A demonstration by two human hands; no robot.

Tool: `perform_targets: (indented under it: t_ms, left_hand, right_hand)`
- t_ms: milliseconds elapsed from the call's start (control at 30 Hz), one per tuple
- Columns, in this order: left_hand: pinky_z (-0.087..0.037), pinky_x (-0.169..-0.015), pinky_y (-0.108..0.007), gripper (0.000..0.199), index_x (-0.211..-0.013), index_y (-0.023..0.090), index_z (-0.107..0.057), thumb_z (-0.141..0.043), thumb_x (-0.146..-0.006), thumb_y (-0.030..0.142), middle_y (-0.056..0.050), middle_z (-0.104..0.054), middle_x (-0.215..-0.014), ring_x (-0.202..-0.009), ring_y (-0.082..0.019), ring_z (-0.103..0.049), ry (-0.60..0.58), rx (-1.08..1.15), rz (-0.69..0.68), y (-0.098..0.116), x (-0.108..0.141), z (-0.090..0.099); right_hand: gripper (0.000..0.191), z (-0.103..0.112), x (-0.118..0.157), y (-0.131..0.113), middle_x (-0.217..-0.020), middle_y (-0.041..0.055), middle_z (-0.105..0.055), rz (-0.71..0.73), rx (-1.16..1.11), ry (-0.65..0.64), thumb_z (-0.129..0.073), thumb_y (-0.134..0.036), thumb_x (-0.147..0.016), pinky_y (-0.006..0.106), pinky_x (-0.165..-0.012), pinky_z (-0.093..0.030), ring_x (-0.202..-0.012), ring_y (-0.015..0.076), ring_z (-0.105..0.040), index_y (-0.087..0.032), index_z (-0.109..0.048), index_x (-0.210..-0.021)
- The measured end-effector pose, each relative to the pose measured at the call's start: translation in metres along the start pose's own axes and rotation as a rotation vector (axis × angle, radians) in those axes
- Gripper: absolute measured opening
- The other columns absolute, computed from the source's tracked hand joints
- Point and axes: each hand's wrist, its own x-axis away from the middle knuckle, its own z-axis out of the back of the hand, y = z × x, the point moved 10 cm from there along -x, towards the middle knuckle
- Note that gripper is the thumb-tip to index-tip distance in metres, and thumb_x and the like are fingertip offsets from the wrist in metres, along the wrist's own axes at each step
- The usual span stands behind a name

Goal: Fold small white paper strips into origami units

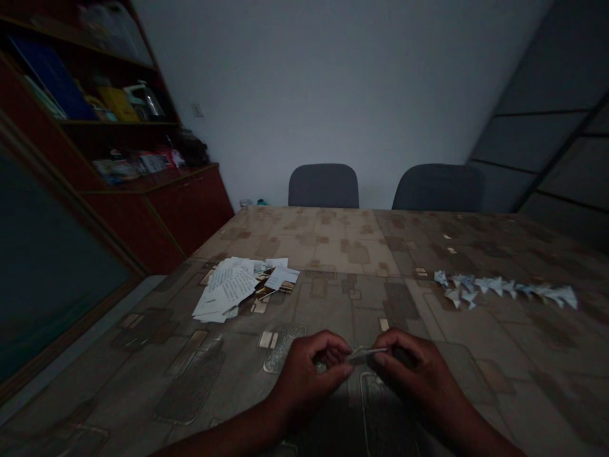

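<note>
A small folded piece of paper (364,351) is stretched between my hands, above the near part of the table. My left hand (311,371) pinches its left end between thumb and fingers. At the right end, my right hand (413,368) grips it with thumb and forefinger. Farther off to the left lies a loose pile of printed paper sheets (228,289). On the right side of the table, several small folded paper pieces (504,287) form a row.
The table (328,317) has a patterned cover. Two grey chairs (323,185) stand at its far edge, by the wall. A red-brown cabinet (185,206) with cluttered shelves is at the left.
</note>
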Motion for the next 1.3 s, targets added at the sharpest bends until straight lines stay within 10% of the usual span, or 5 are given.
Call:
perform_targets:
  t_ms: [200,500,900,1100,1300]
  left_hand:
    - [-0.046,-0.066,-0.028,0.039,-0.085,0.013,-0.063,-0.066,-0.079,0.051,-0.005,-0.068,-0.065,-0.061,-0.016,-0.064,-0.144,0.337,0.111,-0.014,0.001,-0.018]
    - [-0.046,-0.059,-0.022,0.042,-0.085,0.012,-0.063,-0.085,-0.061,0.039,-0.002,-0.067,-0.069,-0.061,-0.013,-0.065,-0.193,0.477,0.167,-0.028,-0.001,-0.027]
    - [-0.046,-0.06,-0.024,0.026,-0.084,0.014,-0.06,-0.076,-0.065,0.022,-0.001,-0.065,-0.071,-0.06,-0.013,-0.062,-0.123,0.403,0.131,-0.021,0.001,-0.025]
    - [-0.039,-0.059,-0.021,0.011,-0.074,0.014,-0.064,-0.068,-0.064,0.01,0.003,-0.059,-0.062,-0.061,-0.011,-0.054,0.038,0.067,0.03,-0.005,0.004,-0.007]
    - [-0.042,-0.061,-0.024,0.014,-0.088,0.014,-0.062,-0.064,-0.077,0.023,0.0,-0.064,-0.069,-0.062,-0.014,-0.06,-0.072,0.172,0.035,-0.006,0.006,-0.017]
  right_hand:
    - [0.009,0.008,0.002,-0.019,-0.074,0.0021,-0.068,0.173,0.009,0.039,-0.062,-0.02,-0.08,0.031,-0.063,-0.046,-0.069,0.0185,-0.063,-0.023,-0.067,-0.075]
    - [0.012,0.003,0.009,-0.041,-0.077,0.003,-0.071,0.418,0.154,0.011,-0.062,-0.015,-0.084,0.031,-0.065,-0.048,-0.072,0.0196,-0.064,-0.025,-0.069,-0.084]
    - [0.027,-0.016,0.008,0.021,-0.076,0.0021,-0.065,-0.166,-0.306,0.027,-0.057,-0.046,-0.086,0.028,-0.062,-0.044,-0.071,0.0193,-0.061,-0.022,-0.062,-0.096]
    - [0.039,-0.033,0.013,0.042,-0.071,-0.0009,-0.059,-0.247,-0.433,-0.017,-0.069,-0.053,-0.075,0.026,-0.059,-0.04,-0.065,0.0174,-0.057,-0.021,-0.063,-0.097]
    - [0.037,-0.024,0.01,0.036,-0.073,0.0024,-0.062,-0.256,-0.396,0.04,-0.067,-0.05,-0.077,0.029,-0.063,-0.043,-0.069,0.0194,-0.059,-0.019,-0.066,-0.096]
